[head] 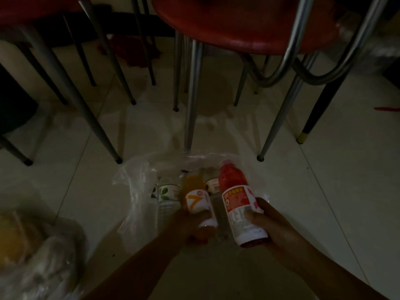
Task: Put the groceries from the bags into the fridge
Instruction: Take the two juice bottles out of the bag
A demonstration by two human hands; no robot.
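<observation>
A clear plastic bag (134,182) lies open on the tiled floor with several drink bottles in it. My right hand (275,228) grips a red drink bottle (236,191) with a red and white label, lifted over the bag. My left hand (188,224) is closed around the lower part of an orange drink bottle (195,198). A clear water bottle (167,195) with a green leaf label lies left of the orange one. Another bottle (212,184) with a pale label sits between the orange and red ones, mostly hidden.
A second plastic bag (43,256) with yellowish contents sits at the lower left. Red chairs (238,24) with metal legs (192,94) stand close behind the bag. A black table leg (318,109) with a gold tip is at right. The room is dim.
</observation>
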